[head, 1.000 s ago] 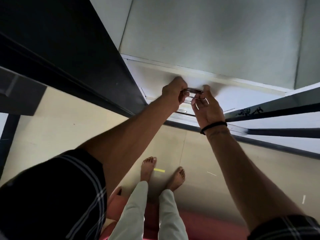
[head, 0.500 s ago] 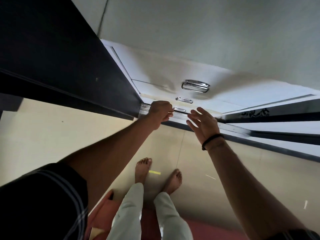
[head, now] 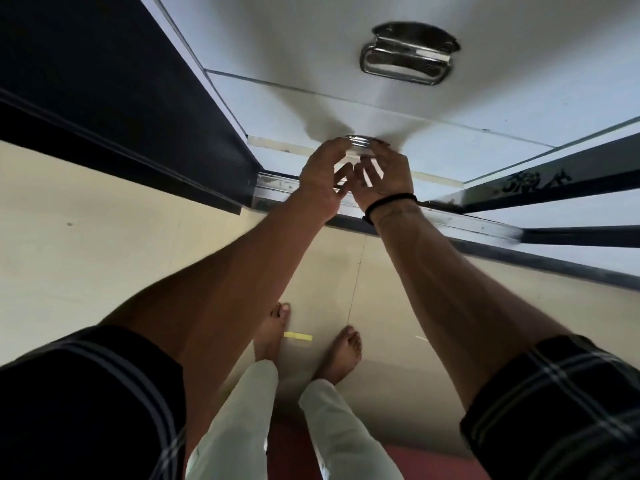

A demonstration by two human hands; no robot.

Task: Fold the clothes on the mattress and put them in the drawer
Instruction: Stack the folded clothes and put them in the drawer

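Note:
White drawer fronts fill the top of the view. The upper drawer (head: pixel 277 39) has a chrome handle (head: pixel 410 53) that nobody touches. Below it, the second drawer (head: pixel 450 136) shows a thin cream strip along its top edge, as if pulled out slightly. My left hand (head: pixel 323 178) and my right hand (head: pixel 386 174) meet at this drawer's chrome handle (head: pixel 358 143), with fingers curled on it from both sides. A black band circles my right wrist. No clothes are in view.
A dark wardrobe door (head: pixel 104 81) stands open on the left. A metal sliding track (head: pixel 467 223) runs along the wardrobe's base. My bare feet stand on the beige floor by a yellow tape strip (head: pixel 298 337). A red mattress edge (head: pixel 433 462) lies behind my legs.
Both hands left the upper drawer's handle, dropped past the lower edge, and came together on the second drawer's handle. The view has moved closer to the drawers.

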